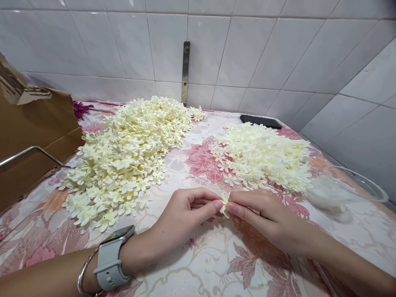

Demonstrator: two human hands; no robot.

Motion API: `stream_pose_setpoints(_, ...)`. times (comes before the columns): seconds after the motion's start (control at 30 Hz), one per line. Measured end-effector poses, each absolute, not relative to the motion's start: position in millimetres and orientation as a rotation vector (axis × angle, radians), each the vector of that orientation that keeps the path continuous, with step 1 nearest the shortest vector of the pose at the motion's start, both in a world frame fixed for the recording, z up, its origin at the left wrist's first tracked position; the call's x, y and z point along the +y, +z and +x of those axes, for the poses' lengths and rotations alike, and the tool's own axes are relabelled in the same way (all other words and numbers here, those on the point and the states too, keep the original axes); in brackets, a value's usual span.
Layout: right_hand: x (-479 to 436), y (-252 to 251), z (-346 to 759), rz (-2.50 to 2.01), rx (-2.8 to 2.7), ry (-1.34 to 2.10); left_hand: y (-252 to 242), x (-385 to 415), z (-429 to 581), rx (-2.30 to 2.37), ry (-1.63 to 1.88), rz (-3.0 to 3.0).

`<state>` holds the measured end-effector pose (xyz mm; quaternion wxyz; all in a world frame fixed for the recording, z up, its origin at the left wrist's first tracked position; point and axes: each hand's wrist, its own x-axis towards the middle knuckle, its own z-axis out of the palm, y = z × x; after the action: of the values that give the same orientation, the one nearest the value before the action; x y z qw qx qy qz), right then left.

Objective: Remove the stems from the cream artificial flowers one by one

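Between my two hands, at the centre of the head view, is a small pale yellow flower [224,205]. My left hand [188,210] pinches its left side between thumb and forefinger, and a watch and a bangle are on that wrist. From the right, my right hand [262,212] grips the flower's other side with closed fingertips. A large heap of pale flowers [133,144] lies to the left, beyond my left hand. Another, smaller heap of whiter flowers [266,156] lies behind my right hand.
A black phone [260,121] lies behind the right heap. At the right is a clear plastic container [365,183]. A brown cardboard box [37,132] and a metal rod [34,148] stand at the left. Tiled wall [247,49] closes the back of the cloth-covered table [185,264].
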<state>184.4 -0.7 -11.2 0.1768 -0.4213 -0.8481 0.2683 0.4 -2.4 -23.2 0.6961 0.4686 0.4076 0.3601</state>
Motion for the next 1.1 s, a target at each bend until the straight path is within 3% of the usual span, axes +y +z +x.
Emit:
stream_pose_setpoints(0.37,6.5,-14.8,193.4,-1.08,-2.332,1.073,-25.3,-1.0,1.1,0.845,0.797,0.902)
stream_pose_setpoints(0.77,4.7,-10.7,191.3,-1.135,-2.309,0.999,-23.8,1.6,1.1,0.953,0.838,0.953)
stream_pose_setpoints(0.83,6.8,-11.3,193.3,-1.243,-2.198,0.862,-25.0,3.2,1.3,0.994,0.872,0.946)
stream_pose_setpoints(0.97,10.5,-12.5,195.4,-1.494,-1.866,0.225,-26.5,4.3,1.3,1.01,0.888,0.952)
stream_pose_setpoints(1.1,2.9,-13.7,185.7,-1.342,-2.122,0.321,-25.5,0.3,0.2,1.02,0.848,1.033)
